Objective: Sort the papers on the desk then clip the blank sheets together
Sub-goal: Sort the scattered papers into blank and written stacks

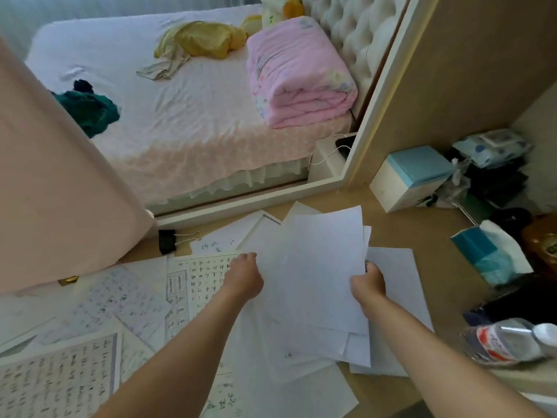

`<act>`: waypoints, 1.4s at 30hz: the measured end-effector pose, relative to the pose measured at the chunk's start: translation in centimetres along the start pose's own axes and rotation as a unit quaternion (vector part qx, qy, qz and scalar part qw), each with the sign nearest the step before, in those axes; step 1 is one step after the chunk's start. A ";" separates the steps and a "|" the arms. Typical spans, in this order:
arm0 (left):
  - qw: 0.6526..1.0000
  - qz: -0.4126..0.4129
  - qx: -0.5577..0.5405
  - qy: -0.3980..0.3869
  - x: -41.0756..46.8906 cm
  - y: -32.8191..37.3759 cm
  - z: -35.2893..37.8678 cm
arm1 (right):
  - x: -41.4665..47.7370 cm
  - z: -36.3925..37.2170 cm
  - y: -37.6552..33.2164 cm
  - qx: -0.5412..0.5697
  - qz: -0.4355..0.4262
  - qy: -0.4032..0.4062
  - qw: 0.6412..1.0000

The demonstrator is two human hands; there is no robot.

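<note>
Mid-desk [422, 212]: left hand [244, 277], right hand [369, 286] grip blank sheets [319, 267]; handwriting [203, 274] unreadable.

My 2 forearms [187, 336] are bare along all I can see of them; my left hand [245, 274] and right hand [369, 286] are bare as well.

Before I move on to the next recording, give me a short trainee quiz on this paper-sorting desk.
1. True or false: the binder clip lies loose on the desk, clipped to no paper.
2. The written pages lie mostly on which side of the blank sheets? A left, B right, C on top.
3. Fill in: the left hand and right hand both grip the ___.
Key: 1 true; 2 A; 3 blank sheets.
</note>
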State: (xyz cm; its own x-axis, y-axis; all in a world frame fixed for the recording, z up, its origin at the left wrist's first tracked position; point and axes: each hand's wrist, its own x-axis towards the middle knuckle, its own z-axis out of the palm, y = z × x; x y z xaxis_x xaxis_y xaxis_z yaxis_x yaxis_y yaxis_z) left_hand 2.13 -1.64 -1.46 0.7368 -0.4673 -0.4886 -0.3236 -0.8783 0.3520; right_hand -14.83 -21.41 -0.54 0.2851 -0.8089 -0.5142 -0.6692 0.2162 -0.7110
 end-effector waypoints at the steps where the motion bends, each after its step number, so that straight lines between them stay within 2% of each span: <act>1: 1.000 -0.010 0.018 -0.011 0.5 0.3 0.2 | 0.6 0.1 0.0 0.001 0.002 -0.006 1.000; 4: 1.000 -0.020 0.022 -0.010 1.5 1.3 0.8 | 1.8 0.7 0.2 -0.017 -0.017 -0.045 0.999; 7: 0.999 -0.040 -0.037 -0.006 2.1 2.5 1.5 | 2.3 1.8 0.4 -0.061 -0.023 -0.079 0.995; 10: 0.987 -0.091 -0.125 -0.042 2.9 2.8 1.7 | 2.4 2.9 0.5 -0.089 -0.018 -0.092 0.992; 12: 0.981 -0.085 -0.162 -0.057 3.1 2.5 1.5 | 2.4 3.4 0.5 -0.091 -0.028 -0.099 0.990; 15: 0.972 -0.061 -0.223 -0.045 2.7 1.6 1.1 | 2.0 4.1 0.3 -0.095 -0.049 -0.124 0.986; 17: 0.956 -0.080 -0.280 -0.016 1.9 0.2 0.6 | 1.6 4.6 -0.2 -0.124 -0.076 -0.133 0.980; 19: 0.931 -0.107 -0.349 0.012 0.6 -1.9 0.2 | 1.2 4.9 -0.4 -0.206 -0.113 -0.135 0.963; 22: 0.893 -0.143 -0.426 0.023 -2.0 -5.6 -0.3 | 0.0 5.9 -0.5 -0.338 -0.147 -0.185 0.911; 24: 0.895 -0.159 -0.416 0.020 -3.7 -8.0 -0.4 | -1.5 6.9 -0.4 -0.407 -0.150 -0.221 0.873; 26: 0.912 -0.161 -0.378 -0.007 -5.2 -9.7 -0.3 | -3.1 8.2 -0.2 -0.450 -0.158 -0.243 0.845; 29: 0.918 -0.167 -0.360 -0.007 -6.8 -11.6 -0.1 | -5.3 9.8 -0.1 -0.460 -0.186 -0.295 0.816; 31: 0.908 -0.169 -0.382 0.015 -7.5 -12.8 -0.1 | -6.0 10.5 -0.6 -0.411 -0.205 -0.298 0.837; 33: 0.906 -0.166 -0.387 0.036 -7.9 -13.8 0.1 | -5.9 10.7 -0.8 -0.368 -0.200 -0.225 0.880; 36: 0.931 -0.148 -0.332 0.042 -8.2 -13.8 0.7 | -5.3 10.2 -0.4 -0.397 -0.089 -0.096 0.909; 38: 0.939 -0.133 -0.312 0.049 -8.1 -12.4 0.7 | -5.4 9.9 -0.2 -0.386 -0.035 -0.075 0.919; 42: 0.926 -0.140 -0.352 0.014 -6.8 -9.2 1.4 | -5.7 10.5 -0.1 -0.275 -0.024 -0.082 0.958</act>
State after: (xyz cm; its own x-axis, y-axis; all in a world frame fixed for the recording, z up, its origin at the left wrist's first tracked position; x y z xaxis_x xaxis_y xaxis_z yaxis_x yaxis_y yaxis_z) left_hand -0.75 9.53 -2.49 0.7518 -0.2205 -0.6214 0.3410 -0.6766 0.6527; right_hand -9.22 -11.11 -2.59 0.3992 -0.7038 -0.5877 -0.8996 -0.1770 -0.3991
